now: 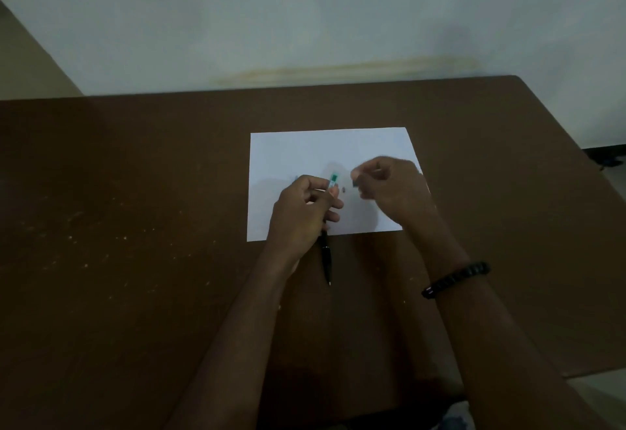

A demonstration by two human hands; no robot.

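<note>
Your left hand (305, 212), just left of the frame's centre, has its fingers curled round a teal-tipped tube (333, 181), whose coloured end sticks up past your fingertips. Your right hand (393, 189), just right of centre, pinches a small dark piece (355, 183) between thumb and fingertips, near that teal end but not touching it. Both hands hover over the lower half of the paper (325, 148), which lies on the worktop (135, 226).

A black pen (326, 257) runs out from under your left hand toward the bottom of the frame. The light is dim and your hand covers the join, so I cannot tell whether it is one with the tube or a separate part.

The risks come from small parts and a light grip:
- The dark piece could slip from your pinch as you bring it to the tube, because so little of it is held.
- A dark speck (343, 189) on the paper between your hands could be swept off by a sleeve-less wrist or knuckle and vanish against the brown worktop.
- If you line up the parts off-axis, they may jam or pop apart.
- Leaning on the paper could slide it and take the speck along.
</note>
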